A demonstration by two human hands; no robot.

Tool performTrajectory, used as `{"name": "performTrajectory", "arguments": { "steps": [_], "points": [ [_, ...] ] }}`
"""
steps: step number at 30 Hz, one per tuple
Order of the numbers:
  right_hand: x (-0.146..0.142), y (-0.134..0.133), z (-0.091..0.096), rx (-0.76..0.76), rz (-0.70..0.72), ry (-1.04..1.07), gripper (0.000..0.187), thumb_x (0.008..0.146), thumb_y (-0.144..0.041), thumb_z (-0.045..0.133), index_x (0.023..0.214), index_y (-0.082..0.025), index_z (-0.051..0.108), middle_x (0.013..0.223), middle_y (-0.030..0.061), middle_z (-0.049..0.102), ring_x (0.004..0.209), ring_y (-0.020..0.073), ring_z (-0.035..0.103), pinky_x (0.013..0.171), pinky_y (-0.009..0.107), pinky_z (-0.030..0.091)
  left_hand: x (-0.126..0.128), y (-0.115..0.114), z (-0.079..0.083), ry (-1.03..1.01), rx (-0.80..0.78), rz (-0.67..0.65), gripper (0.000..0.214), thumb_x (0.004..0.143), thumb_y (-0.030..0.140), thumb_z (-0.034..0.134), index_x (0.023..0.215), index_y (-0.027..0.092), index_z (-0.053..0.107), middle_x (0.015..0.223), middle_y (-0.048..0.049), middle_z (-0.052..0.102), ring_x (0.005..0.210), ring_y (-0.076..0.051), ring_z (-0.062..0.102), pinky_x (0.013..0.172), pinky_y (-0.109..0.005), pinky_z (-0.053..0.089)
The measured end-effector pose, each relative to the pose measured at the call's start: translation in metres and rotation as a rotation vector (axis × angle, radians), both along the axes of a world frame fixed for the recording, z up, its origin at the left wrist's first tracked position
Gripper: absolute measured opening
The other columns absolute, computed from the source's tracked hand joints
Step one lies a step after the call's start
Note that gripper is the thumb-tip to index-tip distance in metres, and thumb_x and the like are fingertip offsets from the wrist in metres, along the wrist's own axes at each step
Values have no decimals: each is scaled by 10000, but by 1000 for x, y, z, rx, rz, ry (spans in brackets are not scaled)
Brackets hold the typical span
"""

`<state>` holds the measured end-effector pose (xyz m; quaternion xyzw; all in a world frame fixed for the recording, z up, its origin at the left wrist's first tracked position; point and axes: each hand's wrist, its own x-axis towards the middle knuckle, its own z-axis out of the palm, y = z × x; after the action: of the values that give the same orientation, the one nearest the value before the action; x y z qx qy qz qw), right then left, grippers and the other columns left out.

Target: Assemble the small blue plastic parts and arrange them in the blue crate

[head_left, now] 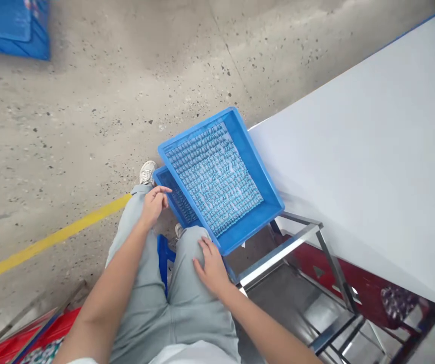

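Note:
My left hand (155, 206) is above my left knee, beside the lower blue tray (167, 177). Its index finger stretches toward that tray's edge, the others are loosely bent, and nothing shows in it. On my right knee rests my right hand (213, 268), fingers spread, close to the near corner of the upper blue tray (257, 167). Many small grey and teal pieces (217, 177) lie in tight rows inside the upper tray. The lower tray, turned at an angle, is mostly hidden under it; similar small pieces (184, 205) show in its uncovered strip.
A white tabletop (369, 151) spans the right side. Below it stands a metal frame (281, 253) near my right arm. A blue crate (16, 48) is on the floor at upper left. A yellow line (54, 238) crosses the floor; red material (31, 333) lies at lower left.

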<state>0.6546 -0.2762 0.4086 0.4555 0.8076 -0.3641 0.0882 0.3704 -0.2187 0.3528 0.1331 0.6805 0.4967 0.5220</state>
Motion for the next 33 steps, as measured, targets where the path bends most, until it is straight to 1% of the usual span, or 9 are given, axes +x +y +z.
{"name": "performTrajectory", "arguments": {
  "steps": [4, 8, 12, 15, 19, 21, 25, 29, 33],
  "points": [
    [4, -24, 20, -5, 136, -142, 632, 960, -400, 507, 1519, -117, 423, 1628, 201, 241, 1497, 339, 257, 1171, 502, 332, -9, -69, 39, 124, 6, 89, 277, 694, 250, 467, 905, 163, 623, 584, 46, 470, 469, -97, 380, 482, -236, 314],
    [5, -42, 34, 12, 148, -217, 687, 960, -412, 505, 1566, -133, 342, 1639, 211, 201, 1505, 363, 216, 1171, 509, 297, -16, -145, 70, 419, -196, 106, 294, 752, 278, 448, 949, 177, 641, 669, 20, 525, 521, -112, 418, 532, -243, 364],
    [13, -63, 52, 74, 138, -260, 708, 929, -440, 552, 1557, -168, 369, 1584, 242, 300, 1447, 411, 308, 1119, 528, 329, -13, -198, 81, 790, -531, -166, 312, 809, 338, 489, 1023, 195, 665, 997, -66, 699, 817, -209, 623, 778, -315, 481],
    [22, -78, 66, 139, 122, -273, 633, 928, -444, 548, 1485, -154, 468, 1436, 241, 462, 1285, 382, 481, 1034, 479, 403, -5, -212, 79, 873, -673, -373, 374, 880, 494, 461, 992, 190, 647, 1079, -130, 706, 998, -283, 646, 862, -359, 484],
    [37, -96, 77, 222, 111, -274, 424, 950, -436, 526, 1212, -120, 631, 1131, 189, 620, 1042, 331, 587, 882, 408, 437, 1, -208, 75, 886, -773, -560, 591, 906, 681, 319, 893, 189, 645, 992, -181, 721, 972, -332, 670, 825, -389, 488],
    [43, -107, 78, 231, 147, -241, 327, 1000, -403, 460, 1028, -153, 668, 957, 132, 666, 916, 287, 624, 836, 376, 414, -1, -205, 76, 885, -753, -693, 635, 922, 668, 256, 868, 184, 662, 987, -203, 723, 971, -344, 674, 826, -402, 486],
    [50, -131, 74, 207, 252, -167, 418, 1060, -352, 362, 836, -188, 674, 734, 67, 692, 675, 202, 633, 792, 346, 369, -2, -212, 88, 858, -641, -857, 586, 915, 621, 308, 804, 194, 695, 967, -184, 736, 946, -312, 679, 830, -370, 481],
    [54, -144, 83, 256, 228, -123, 394, 1046, -419, 419, 849, -183, 666, 773, 61, 699, 744, 211, 650, 823, 357, 365, 13, -242, 112, 772, -497, -1000, 532, 885, 619, 405, 646, 223, 668, 803, -136, 733, 822, -286, 675, 786, -354, 478],
    [58, -152, 95, 344, 158, -128, 331, 1024, -424, 459, 898, -192, 658, 880, 77, 687, 879, 242, 637, 809, 349, 380, 26, -270, 132, 786, -455, -1045, 561, 915, 612, 358, 711, 216, 699, 828, -144, 737, 834, -298, 676, 782, -369, 473]
  ]
}}
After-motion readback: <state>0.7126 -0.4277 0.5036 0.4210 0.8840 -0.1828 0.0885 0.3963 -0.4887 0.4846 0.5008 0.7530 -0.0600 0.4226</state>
